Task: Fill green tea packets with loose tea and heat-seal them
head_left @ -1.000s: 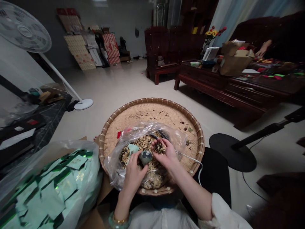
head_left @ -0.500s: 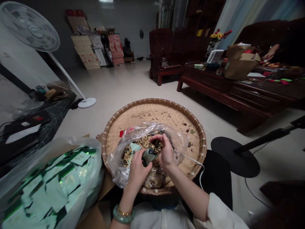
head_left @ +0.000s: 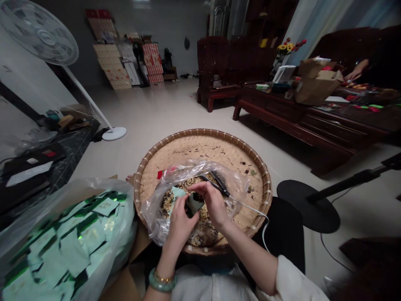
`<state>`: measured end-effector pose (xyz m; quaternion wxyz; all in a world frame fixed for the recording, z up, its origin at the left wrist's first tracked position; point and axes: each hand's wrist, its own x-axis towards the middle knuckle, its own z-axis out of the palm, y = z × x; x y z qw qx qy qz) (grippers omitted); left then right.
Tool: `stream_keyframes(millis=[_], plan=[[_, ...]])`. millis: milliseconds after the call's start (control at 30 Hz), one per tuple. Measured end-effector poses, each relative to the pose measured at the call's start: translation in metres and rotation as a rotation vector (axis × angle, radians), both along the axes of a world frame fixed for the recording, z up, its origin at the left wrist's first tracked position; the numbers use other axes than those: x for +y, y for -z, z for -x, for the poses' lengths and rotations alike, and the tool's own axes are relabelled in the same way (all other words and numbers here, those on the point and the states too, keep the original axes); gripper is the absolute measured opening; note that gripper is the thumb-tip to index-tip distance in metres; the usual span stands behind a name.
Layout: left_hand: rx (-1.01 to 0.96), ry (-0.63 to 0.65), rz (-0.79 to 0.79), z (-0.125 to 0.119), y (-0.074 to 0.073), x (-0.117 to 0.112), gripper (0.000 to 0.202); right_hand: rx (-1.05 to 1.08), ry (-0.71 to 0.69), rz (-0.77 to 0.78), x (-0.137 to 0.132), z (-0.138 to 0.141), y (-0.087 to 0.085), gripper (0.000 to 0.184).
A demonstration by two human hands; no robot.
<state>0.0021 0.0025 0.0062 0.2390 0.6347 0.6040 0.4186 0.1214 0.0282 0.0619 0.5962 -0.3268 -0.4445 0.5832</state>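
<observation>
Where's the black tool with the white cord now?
In the head view, the black tool lies within the round tray, slightly right of centre, just beyond the right hand.

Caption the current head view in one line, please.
Over a round woven tray, the left hand holds a small green packet; the right hand curls at its top.

A hand could pass over the far half of the round tan woven bamboo tray, above low dark scraps. Nearer, a crumpled clear plastic bag stands in the way; a black two-armed tool and its thin white cable obstruct its right; left hand and right hand crowd its middle.
</observation>
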Motion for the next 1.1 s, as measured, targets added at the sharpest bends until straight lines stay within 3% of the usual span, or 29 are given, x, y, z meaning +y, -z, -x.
stream_keyframes(millis=[133,333,400,500,567,633,733,900,1000,1100], plan=[[0.029,0.007,-0.022,-0.001,-0.001,-0.001,0.040,-0.007,-0.095,-0.031,-0.003,0.002,-0.005,0.047],[-0.046,0.082,-0.010,0.005,-0.003,-0.004,0.056,0.104,-0.009,-0.036,0.008,-0.010,-0.004,0.043],[-0.051,0.108,-0.017,0.009,-0.004,-0.005,0.058,-0.115,-0.011,-0.009,0.016,-0.022,0.006,0.037],[0.008,0.112,-0.064,0.015,-0.005,-0.008,0.057,-0.726,-0.128,-0.091,0.028,-0.042,0.029,0.025],[0.029,0.110,-0.063,0.018,-0.004,-0.010,0.055,-1.078,-0.214,-0.184,0.033,-0.050,0.043,0.034],[0.036,0.102,-0.048,0.022,-0.003,-0.011,0.055,-1.291,-0.283,-0.250,0.036,-0.053,0.052,0.048],[0.066,0.082,-0.045,0.026,-0.001,-0.011,0.055,-1.405,-0.352,-0.309,0.040,-0.046,0.056,0.054],[0.081,0.059,-0.051,0.030,-0.001,-0.010,0.058,-1.430,-0.374,-0.293,0.044,-0.034,0.049,0.028],[0.068,0.062,-0.049,0.032,0.001,-0.009,0.057,-1.435,-0.287,-0.287,0.046,-0.029,0.046,0.040],[0.067,0.058,-0.059,0.032,0.003,-0.009,0.057,-1.445,-0.337,-0.325,0.049,-0.019,0.044,0.048]])
